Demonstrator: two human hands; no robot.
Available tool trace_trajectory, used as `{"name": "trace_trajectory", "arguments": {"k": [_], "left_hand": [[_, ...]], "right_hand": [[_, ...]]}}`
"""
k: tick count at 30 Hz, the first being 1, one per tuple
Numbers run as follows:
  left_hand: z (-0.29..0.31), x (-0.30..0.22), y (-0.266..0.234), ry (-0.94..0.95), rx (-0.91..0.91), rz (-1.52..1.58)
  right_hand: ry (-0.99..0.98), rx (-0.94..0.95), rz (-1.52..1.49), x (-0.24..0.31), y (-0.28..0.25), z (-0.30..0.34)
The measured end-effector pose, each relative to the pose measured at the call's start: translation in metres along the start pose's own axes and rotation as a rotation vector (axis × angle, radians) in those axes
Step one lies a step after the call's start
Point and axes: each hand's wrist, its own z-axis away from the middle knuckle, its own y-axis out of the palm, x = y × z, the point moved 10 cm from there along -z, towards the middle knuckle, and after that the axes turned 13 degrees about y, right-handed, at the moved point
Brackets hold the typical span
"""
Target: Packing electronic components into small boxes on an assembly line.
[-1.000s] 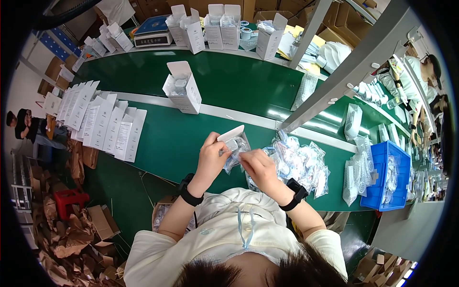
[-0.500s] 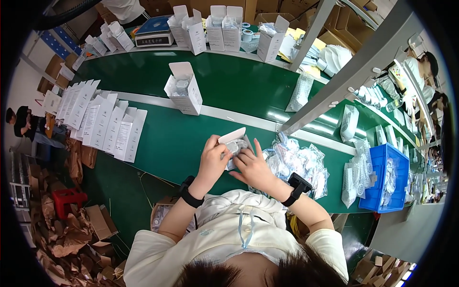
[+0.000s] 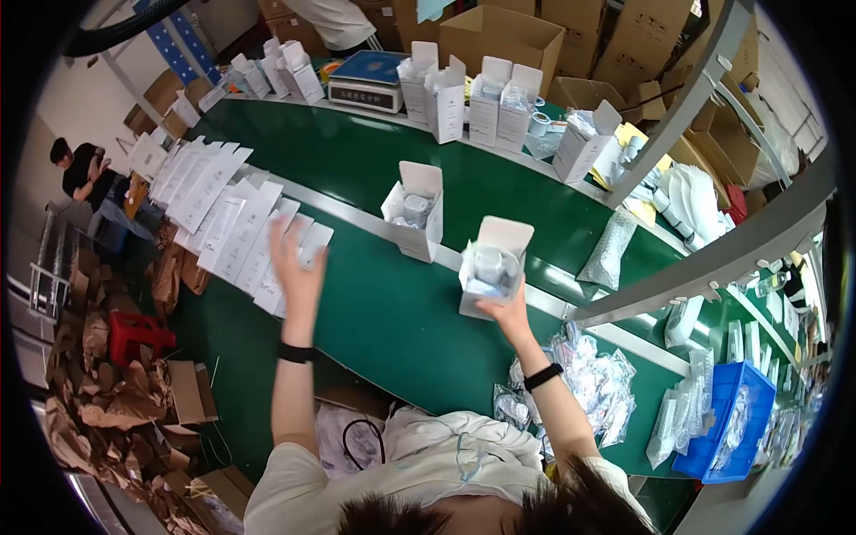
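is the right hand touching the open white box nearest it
Touching. The head view shows the right hand at the lower right corner of the open white box, its thumb laid over the front.

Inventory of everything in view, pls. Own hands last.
Held box: 1, white, right hand
Second box: 1, white, mid-table
Far boxes: several, white, far edge
Folded cartons: many, white, left
Bagged parts: pile, clear/white, right
Bubble-wrap packs: several, clear, right
Bin: 1, blue, far right
Scale: 1, blue/silver, far edge
Cardboard boxes: several, brown, behind table
Stool: 1, red, left floor
Crumpled paper: heap, brown, left floor
Table: 1, green, centre
Other people: 2, black/white tops, left and top
Wristbands: 2, black, wrists
Left hand: 1, bare, by folded cartons
Right hand: 1, bare, on held box
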Motion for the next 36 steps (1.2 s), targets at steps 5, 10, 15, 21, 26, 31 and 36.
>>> {"name": "trace_trajectory", "arguments": {"k": [5,10,15,21,26,31,36], "left_hand": [[-0.026,0.19,-0.013,-0.239,0.472,-0.751],[0.006,0.25,0.012,-0.305,0.716,-0.812],[0.007,0.147,-0.05,-0.231,0.192,-0.357],[0.076,-0.099,0.024,-0.157,0.59,0.096],[0.15,-0.214,0.123,0.087,0.948,0.166],[0.169,-0.201,0.168,-0.395,1.161,0.838],[0.167,-0.221,0.212,0.081,1.304,0.916]], "right_hand": [[-0.2,-0.134,0.08,0.013,0.03,-0.066],[-0.279,-0.274,0.452,0.041,0.022,-0.025],[-0.635,-0.68,0.468,0.104,-0.125,0.126],[-0.025,-0.894,0.486,0.071,-0.306,0.013],[0.321,-0.539,0.779,0.013,-0.286,-0.126],[0.314,-0.351,0.614,-0.004,-0.289,-0.133],[-0.076,-0.583,-0.446,-0.03,-0.385,-0.025]]}}
